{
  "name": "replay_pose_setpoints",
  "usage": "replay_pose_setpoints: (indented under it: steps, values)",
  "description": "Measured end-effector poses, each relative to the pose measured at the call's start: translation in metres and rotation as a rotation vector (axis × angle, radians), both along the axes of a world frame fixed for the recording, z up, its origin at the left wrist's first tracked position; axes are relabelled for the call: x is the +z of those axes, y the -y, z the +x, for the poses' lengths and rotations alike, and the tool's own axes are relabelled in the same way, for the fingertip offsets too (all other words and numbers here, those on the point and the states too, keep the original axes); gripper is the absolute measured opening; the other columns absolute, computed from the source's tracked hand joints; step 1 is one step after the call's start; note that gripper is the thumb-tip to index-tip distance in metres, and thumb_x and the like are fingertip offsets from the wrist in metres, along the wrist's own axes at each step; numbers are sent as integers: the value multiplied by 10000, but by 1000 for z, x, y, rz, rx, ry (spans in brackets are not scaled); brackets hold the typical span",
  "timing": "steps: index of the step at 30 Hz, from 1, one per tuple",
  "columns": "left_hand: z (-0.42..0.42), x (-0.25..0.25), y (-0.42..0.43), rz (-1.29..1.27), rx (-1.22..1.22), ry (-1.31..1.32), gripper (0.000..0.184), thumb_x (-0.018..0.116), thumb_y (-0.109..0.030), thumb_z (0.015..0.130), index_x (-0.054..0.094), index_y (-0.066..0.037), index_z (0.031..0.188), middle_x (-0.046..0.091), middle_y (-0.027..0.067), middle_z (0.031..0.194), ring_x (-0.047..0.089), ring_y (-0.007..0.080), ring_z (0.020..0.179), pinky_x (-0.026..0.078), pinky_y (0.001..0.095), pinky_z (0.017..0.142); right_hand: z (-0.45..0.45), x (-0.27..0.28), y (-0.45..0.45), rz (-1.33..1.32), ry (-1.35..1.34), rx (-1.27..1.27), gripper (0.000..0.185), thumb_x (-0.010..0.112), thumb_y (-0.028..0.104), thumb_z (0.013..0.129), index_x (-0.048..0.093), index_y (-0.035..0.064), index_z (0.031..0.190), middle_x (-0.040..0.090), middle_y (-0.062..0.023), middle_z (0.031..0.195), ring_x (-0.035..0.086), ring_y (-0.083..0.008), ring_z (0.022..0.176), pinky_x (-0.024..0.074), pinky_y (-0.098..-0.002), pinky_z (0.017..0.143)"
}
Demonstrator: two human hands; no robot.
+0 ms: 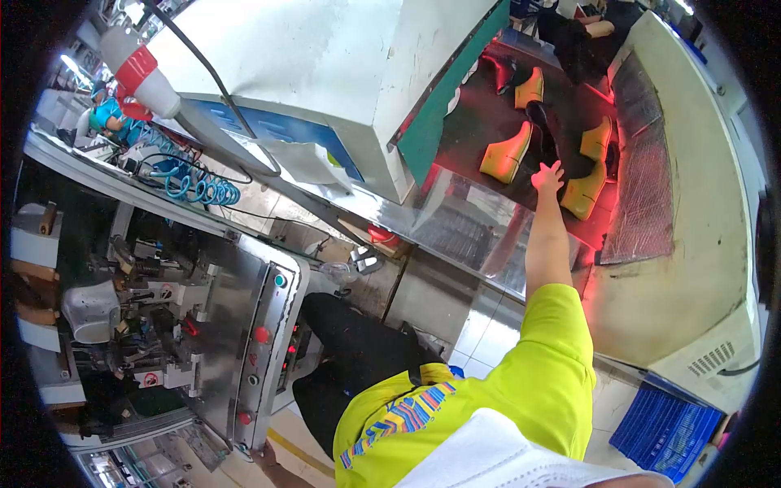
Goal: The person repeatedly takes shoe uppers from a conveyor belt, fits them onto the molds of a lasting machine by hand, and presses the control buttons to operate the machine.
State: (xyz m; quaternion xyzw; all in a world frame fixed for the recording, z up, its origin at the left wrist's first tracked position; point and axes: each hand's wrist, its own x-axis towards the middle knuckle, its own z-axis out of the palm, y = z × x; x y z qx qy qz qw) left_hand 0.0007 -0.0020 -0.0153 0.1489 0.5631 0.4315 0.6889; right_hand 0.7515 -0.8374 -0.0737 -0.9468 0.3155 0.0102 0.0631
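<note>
Extending over a dark surface [466, 134] in the head view, the person's right hand [548, 177] has its fingers spread and clasps nothing. It is nearest the lower end of a dark piece of footwear [543, 122]; contact cannot be confirmed from this angle. Around it stand a left yellow boot-shaped piece [506, 153], an upper yellow piece [529, 88] and, to the right, two more, the lower yellow piece [586, 195] being just beside the hand. Gaps separate most of them, perhaps so that each can be picked up singly. Red light falls across them, probably from the unit whose pale wall [700, 268] flanks the surface. The arm is straight, presumably because the pieces lie well inside that bay.

The left hand [262, 457] is low, by the edge of a steel machine [260, 342], maybe for balance; whether its fingers grip or merely rest there cannot be told.
</note>
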Motion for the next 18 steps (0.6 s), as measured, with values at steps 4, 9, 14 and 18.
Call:
replay_pose_setpoints:
  steps: [4,9,14,18]
  values:
    - [3,1,-3,64,-76,0,347,526,-273,830,532,-57,1102,565,115,1086,549,296,972,501,440,810,4,17,13,115,26,-58,525,535,287,729,502,295,1252,312,-159,1339,289,-372,1276,317,-541,990]
    - [9,-23,-8,91,-164,119,282,523,-349,832,545,-110,981,571,66,926,547,248,826,488,406,702,74,-129,139,155,443,457,617,657,325,710,513,11,1221,534,-222,1170,521,-292,1042,400,-382,945]
    - [-25,-71,-25,178,-21,149,272,509,-438,835,535,-170,874,543,26,793,518,206,702,457,379,603,23,45,55,249,452,563,404,502,39,790,507,-65,1180,561,-222,1114,553,-314,960,451,-436,869]
    - [4,-40,-1,13,164,-125,349,510,-422,853,498,-123,1031,557,94,937,555,242,829,489,470,758,1,142,11,-284,824,493,305,584,202,794,640,-39,972,638,-220,867,613,-362,783,491,-407,716]
